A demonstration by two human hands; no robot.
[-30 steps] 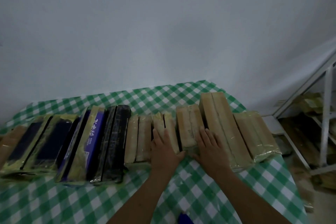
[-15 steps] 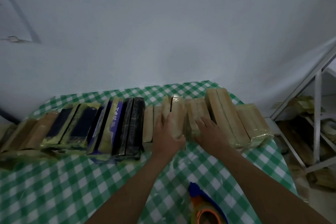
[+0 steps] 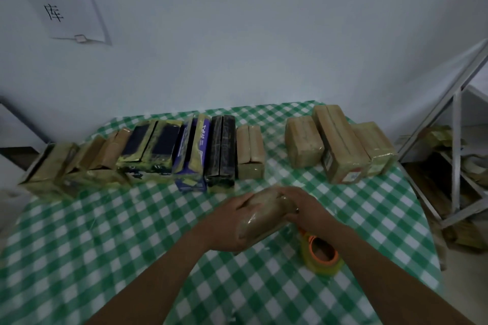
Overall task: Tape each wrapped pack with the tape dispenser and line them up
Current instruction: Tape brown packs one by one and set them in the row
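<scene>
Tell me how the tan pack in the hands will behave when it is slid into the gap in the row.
Probably stiff: the tan pack keeps a block shape between the left hand and right hand. Its glossy film wrap looks slippery, so it may slide on the checked tablecloth. Narrow and long, it could tip if stood on edge.

Two bare forearms reached forward from the lower edge of the view and drew together toward the middle. The left hand (image 3: pixel 229 224) gripped the near left side of a wrapped pack (image 3: pixel 264 215), its thumb lying along the top. The right hand (image 3: pixel 307 210) clasped the pack's right end, fingers bent over it and wrist angled inward.
</scene>
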